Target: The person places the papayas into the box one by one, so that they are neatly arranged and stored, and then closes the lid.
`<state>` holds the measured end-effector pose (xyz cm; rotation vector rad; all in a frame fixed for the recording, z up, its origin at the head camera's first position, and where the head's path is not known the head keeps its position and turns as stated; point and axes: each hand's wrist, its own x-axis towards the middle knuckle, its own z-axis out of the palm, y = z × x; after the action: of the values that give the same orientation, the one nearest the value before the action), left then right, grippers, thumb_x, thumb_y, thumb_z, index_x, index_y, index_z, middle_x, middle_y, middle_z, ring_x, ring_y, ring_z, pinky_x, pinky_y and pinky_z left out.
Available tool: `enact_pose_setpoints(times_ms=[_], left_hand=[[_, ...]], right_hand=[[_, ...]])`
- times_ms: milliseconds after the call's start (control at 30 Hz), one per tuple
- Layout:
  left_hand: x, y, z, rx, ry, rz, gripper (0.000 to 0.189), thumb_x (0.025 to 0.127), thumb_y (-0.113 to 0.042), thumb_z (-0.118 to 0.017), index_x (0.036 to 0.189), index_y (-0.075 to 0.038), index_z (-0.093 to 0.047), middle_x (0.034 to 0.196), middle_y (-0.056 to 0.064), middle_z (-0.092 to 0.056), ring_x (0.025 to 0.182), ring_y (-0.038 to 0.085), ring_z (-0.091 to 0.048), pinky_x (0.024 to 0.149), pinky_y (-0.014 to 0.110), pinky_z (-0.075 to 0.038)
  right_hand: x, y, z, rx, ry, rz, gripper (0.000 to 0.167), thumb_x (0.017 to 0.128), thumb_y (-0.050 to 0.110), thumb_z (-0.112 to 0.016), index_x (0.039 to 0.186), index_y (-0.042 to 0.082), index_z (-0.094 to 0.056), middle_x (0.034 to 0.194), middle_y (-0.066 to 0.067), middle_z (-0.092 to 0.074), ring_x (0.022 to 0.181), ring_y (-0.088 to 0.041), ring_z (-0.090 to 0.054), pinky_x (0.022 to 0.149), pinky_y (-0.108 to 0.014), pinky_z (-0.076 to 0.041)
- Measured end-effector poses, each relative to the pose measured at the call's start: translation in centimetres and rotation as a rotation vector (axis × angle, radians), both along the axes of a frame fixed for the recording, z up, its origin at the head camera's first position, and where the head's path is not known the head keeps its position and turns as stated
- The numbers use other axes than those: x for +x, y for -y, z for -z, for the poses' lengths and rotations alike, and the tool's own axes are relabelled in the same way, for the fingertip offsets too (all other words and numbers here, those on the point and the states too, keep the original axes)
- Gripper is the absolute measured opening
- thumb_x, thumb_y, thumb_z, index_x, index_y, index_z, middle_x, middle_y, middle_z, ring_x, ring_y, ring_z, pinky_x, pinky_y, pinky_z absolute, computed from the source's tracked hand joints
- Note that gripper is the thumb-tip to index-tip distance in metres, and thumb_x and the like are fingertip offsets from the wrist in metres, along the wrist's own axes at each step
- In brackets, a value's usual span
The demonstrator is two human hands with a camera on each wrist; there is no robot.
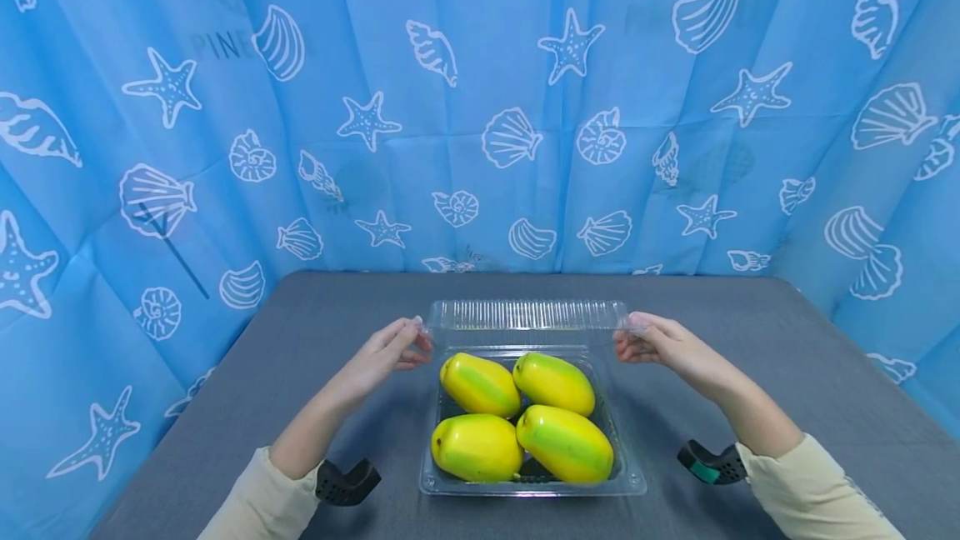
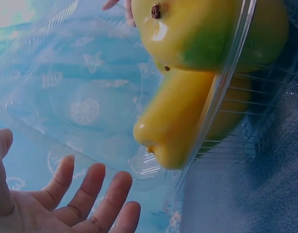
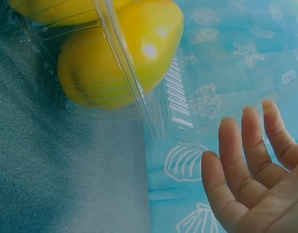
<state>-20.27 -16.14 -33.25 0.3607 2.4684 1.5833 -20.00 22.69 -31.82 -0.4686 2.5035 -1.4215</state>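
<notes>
A clear plastic clamshell box (image 1: 630, 485) sits on the table with several large, oblong yellow-green fruits (image 1: 480, 448) in its base. Its hinged lid (image 1: 528, 317) stands raised at the far side. My left hand (image 1: 393, 347) is at the lid's left edge. In the left wrist view its fingers (image 2: 91, 187) are spread and loosely bent, with the thumb apart. My right hand (image 1: 660, 340) is at the lid's right edge. The right wrist view shows its fingers (image 3: 253, 145) extended beside the lid (image 3: 236, 63). Whether any fingertip touches the plastic is hard to tell.
A grey cloth (image 1: 337, 302) covers the table. Behind it and along both sides hangs a blue curtain (image 1: 480, 148) printed with white shells and starfish. Black bands (image 1: 348, 482) are on both wrists.
</notes>
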Motion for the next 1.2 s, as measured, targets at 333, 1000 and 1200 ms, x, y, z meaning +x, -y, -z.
enact_pose_setpoints(times_ms=[333,1000,1200], left_hand=[[0.7,0.2,-0.2,-0.026,0.033,0.054,0.049,0.101,-0.044,-0.027,0.12,-0.002,-0.043,0.121,0.019,-0.053,0.114,0.032,-0.058,0.102,0.049,-0.043],[2.3,1.5,0.1,-0.01,0.105,0.235,0.047,0.1,-0.043,-0.032,0.127,-0.003,-0.032,0.128,0.018,-0.04,0.12,0.031,-0.048,0.105,0.053,-0.037],[2.7,2.0,0.6,0.016,0.123,0.307,0.048,0.1,-0.038,-0.036,0.131,-0.002,-0.029,0.132,0.02,-0.037,0.12,0.03,-0.044,0.105,0.053,-0.037]], right_hand=[[0.4,-0.7,0.1,-0.001,-0.02,-0.128,0.036,0.103,0.027,-0.032,0.108,-0.006,-0.047,0.103,-0.008,-0.056,0.09,-0.01,-0.06,0.083,-0.023,-0.053],[1.3,-1.6,0.6,-0.011,0.107,-0.238,0.028,0.103,0.023,-0.034,0.116,-0.001,-0.037,0.1,-0.013,-0.055,0.094,-0.013,-0.062,0.084,-0.032,-0.052],[1.7,-1.9,1.0,-0.041,0.093,-0.288,0.022,0.102,0.019,-0.036,0.114,0.0,-0.037,0.093,-0.006,-0.056,0.086,-0.018,-0.058,0.077,-0.029,-0.051]])
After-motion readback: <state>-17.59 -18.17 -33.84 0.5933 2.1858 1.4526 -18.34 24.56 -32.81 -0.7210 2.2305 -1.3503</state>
